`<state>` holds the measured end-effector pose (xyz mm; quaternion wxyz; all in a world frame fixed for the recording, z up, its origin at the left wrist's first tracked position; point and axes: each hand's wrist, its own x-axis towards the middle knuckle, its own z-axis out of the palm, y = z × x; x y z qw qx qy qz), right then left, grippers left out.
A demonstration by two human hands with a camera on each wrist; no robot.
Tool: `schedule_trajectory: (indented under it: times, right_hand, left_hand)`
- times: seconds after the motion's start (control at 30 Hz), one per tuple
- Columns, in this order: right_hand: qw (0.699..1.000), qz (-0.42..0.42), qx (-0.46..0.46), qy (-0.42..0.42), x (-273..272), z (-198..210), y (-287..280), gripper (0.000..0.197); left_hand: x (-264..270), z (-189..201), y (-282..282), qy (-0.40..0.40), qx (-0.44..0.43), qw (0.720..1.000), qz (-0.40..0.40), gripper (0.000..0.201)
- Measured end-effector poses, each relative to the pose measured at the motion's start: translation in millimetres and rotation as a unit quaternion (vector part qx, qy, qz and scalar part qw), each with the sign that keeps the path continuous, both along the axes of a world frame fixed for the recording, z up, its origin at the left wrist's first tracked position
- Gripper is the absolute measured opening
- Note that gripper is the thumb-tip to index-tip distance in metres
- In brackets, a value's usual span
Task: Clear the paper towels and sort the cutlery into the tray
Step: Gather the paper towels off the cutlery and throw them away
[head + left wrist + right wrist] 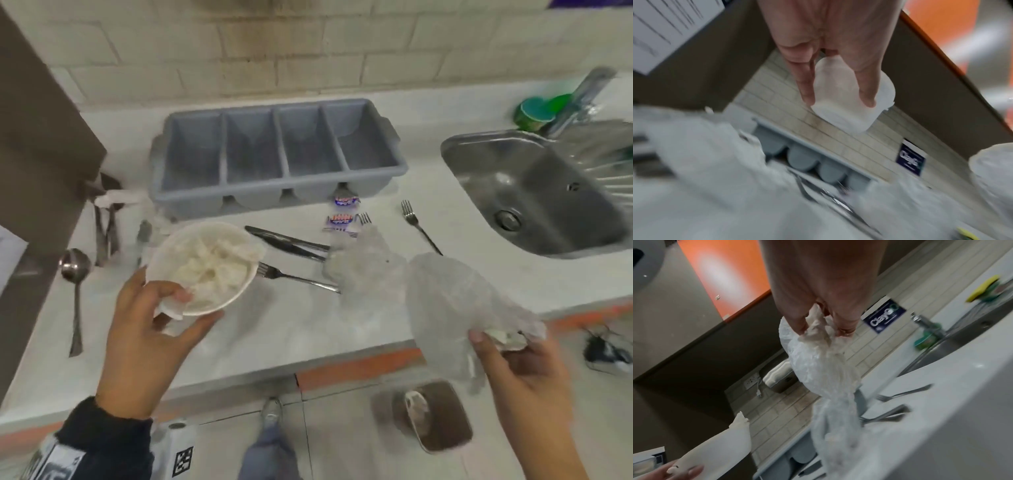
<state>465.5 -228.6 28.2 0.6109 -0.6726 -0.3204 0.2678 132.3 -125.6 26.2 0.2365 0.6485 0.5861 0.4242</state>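
Towel clearing under way: left hand (147, 329) grips towel-filled bowl (202, 267); right hand (520, 370) pinches paper towel (442, 301). Next: discard; cutlery unsorted, tray (277, 154) far.

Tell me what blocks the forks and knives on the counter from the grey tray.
A crumpled paper towel lies over the knife tips and a fork's handle. The grey four-compartment tray is empty. Both hands are full: left holds a white bowl, right a towel.

The tray (279, 154) sits at the table's (274, 329) back edge, sink (548, 192) at the right. Knives (287, 241) and forks (298, 277) lie before the tray, spoons (73, 274) near the left edge.
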Motion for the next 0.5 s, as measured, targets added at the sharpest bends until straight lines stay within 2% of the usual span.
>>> schedule_trajectory:
  times: [0.13,0.27,0.4,0.5]
  right_hand:
    - [0.996,-0.059,-0.021,0.060,74,-20,-90,0.030]
    - [0.990,-0.106,-0.071,0.056,137,-44,-167,0.021]
    - [0.978,-0.148,-0.129,0.077,183,-74,-224,0.013]
    - [0.964,-0.181,-0.169,0.096,210,-111,-253,0.014]
  left_hand:
    - [94,-38,-81,-0.031,-0.055,0.994,-0.095,0.052]
    - [181,-81,-135,-0.046,-0.126,0.969,-0.209,0.037]
    - [261,-137,-158,0.014,-0.240,0.921,-0.308,0.045]
    - [315,-202,-155,0.100,-0.295,0.874,-0.374,0.038]
